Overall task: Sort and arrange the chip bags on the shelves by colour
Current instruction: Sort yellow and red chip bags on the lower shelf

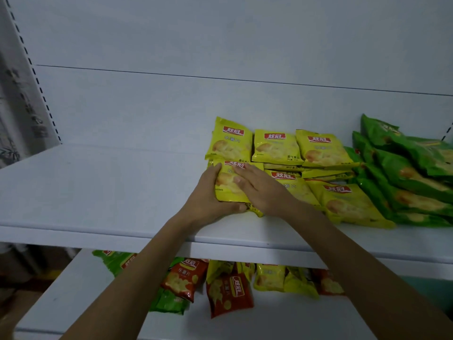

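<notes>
Yellow bags [277, 148] lie by green bags [404, 173] on the top shelf [98, 187]. My left hand [208, 195] grips a yellow bag [228, 190], right hand [264, 190] flat; maybe ten mixed bags [228, 288] below.

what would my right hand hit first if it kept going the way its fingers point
Probably the leftmost back-row yellow bag, just beyond the held yellow bag that the right hand lies flat on; its fingers point up-left toward it. Depth is unclear, so it might pass that bag's left edge.
</notes>
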